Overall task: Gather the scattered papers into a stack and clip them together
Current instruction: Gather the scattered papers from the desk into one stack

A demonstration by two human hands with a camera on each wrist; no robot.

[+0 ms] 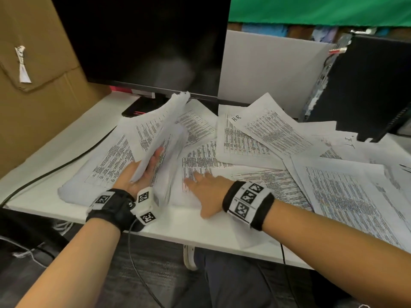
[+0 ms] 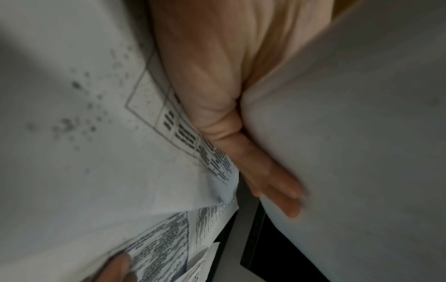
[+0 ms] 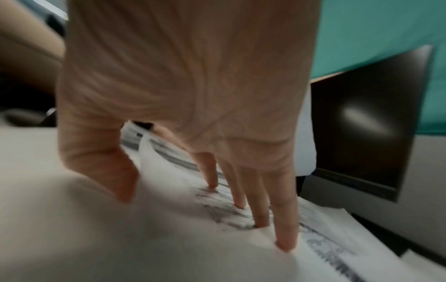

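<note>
The left hand [image 1: 142, 172] grasps a lifted bundle of white printed paper sheets [image 1: 165, 130], tilted above the white desk [image 1: 55, 152]. The right hand [image 1: 205, 187] lies flat, fingers straight and spread, pressing on the scattered printed papers [image 1: 266, 138].

Loose papers [image 1: 242, 138] lie overlapping across the surface [image 1: 66, 150], spreading from its middle to its right edge, in front of a monitor [image 1: 142, 41] standing at the back. A cardboard box [image 1: 37, 70] stands at the left, a computer tower [image 1: 369, 85] at the right rear. The left hand [image 1: 142, 172] holds a sheaf [image 1: 164, 134] tilted up over the left sheets; just right of it, the right hand [image 1: 206, 190] rests flat on a sheet near the front edge.
</note>
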